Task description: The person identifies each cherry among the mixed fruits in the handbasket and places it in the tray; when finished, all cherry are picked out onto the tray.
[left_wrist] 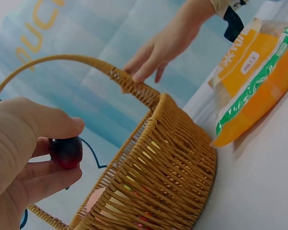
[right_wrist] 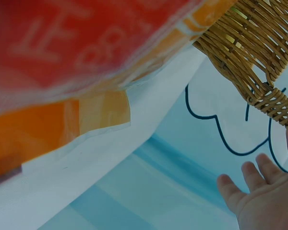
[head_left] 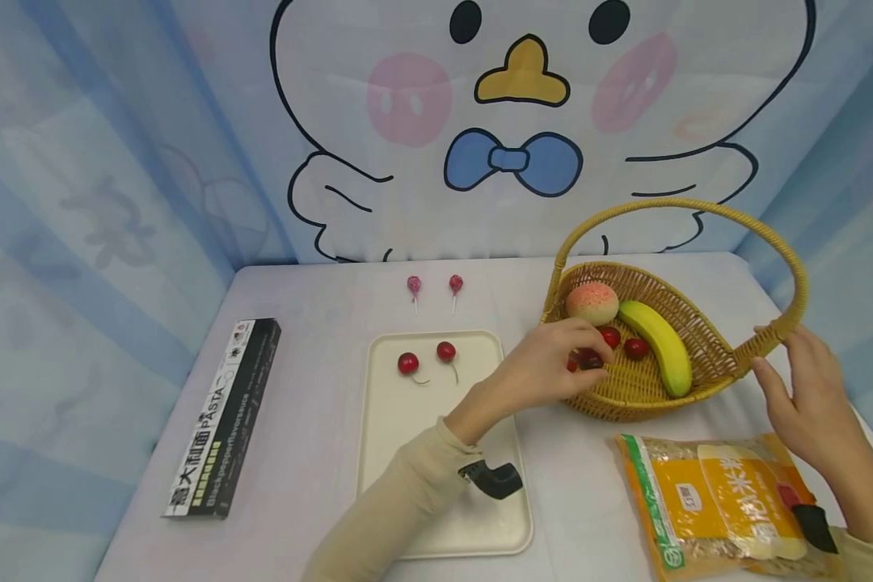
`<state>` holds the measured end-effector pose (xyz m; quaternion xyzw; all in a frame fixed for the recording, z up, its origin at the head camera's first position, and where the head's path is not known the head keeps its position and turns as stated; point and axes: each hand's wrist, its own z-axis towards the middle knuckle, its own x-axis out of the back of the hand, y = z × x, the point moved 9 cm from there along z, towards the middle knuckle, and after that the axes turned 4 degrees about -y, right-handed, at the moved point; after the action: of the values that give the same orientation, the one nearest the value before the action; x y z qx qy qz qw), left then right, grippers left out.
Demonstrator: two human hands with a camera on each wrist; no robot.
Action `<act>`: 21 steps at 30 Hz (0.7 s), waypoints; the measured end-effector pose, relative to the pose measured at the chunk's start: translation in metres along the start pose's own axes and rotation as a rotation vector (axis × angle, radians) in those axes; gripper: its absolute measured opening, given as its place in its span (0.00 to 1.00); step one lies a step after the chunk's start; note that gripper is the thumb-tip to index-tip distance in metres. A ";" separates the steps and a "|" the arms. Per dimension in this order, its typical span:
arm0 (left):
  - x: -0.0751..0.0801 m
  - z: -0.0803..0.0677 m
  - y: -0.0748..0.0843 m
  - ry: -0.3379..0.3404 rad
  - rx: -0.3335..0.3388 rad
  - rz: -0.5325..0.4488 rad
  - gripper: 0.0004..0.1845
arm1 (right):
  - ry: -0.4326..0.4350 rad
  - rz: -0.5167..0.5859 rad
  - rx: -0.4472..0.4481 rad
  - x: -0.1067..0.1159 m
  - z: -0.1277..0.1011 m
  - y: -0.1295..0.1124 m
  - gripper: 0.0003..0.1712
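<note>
My left hand (head_left: 546,364) is over the near left side of the wicker basket (head_left: 706,323), pinching a dark red, round, glossy fruit (left_wrist: 66,152) between thumb and fingers. Inside the basket lie a peach (head_left: 592,303), a banana (head_left: 658,343) and several red cherries (head_left: 636,348). My right hand (head_left: 815,396) is at the right foot of the basket's handle (head_left: 793,275), thumb on the near side and index finger behind it. Its other fingers (right_wrist: 254,175) spread away from the wicker in the right wrist view.
A cream tray (head_left: 444,461) holding two cherries (head_left: 408,364) lies under the left forearm. Two lollipops (head_left: 414,284) lie behind it. A black and white pasta box (head_left: 225,416) is at the left. An orange bag (head_left: 720,501) lies in front of the basket.
</note>
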<state>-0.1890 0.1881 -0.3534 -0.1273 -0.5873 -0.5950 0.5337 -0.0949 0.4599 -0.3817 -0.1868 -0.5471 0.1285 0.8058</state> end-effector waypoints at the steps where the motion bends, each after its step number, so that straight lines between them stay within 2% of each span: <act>1: 0.001 -0.001 -0.001 0.003 0.008 0.007 0.09 | 0.000 -0.003 -0.002 0.000 0.000 0.000 0.29; 12: 0.014 -0.009 -0.007 0.082 0.026 -0.023 0.07 | -0.005 -0.004 -0.009 0.000 0.000 0.000 0.28; 21: 0.020 -0.017 -0.013 0.120 0.029 -0.034 0.07 | 0.001 0.003 0.006 0.001 0.001 0.001 0.28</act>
<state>-0.1994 0.1608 -0.3499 -0.0736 -0.5648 -0.6021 0.5594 -0.0952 0.4614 -0.3815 -0.1851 -0.5461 0.1312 0.8064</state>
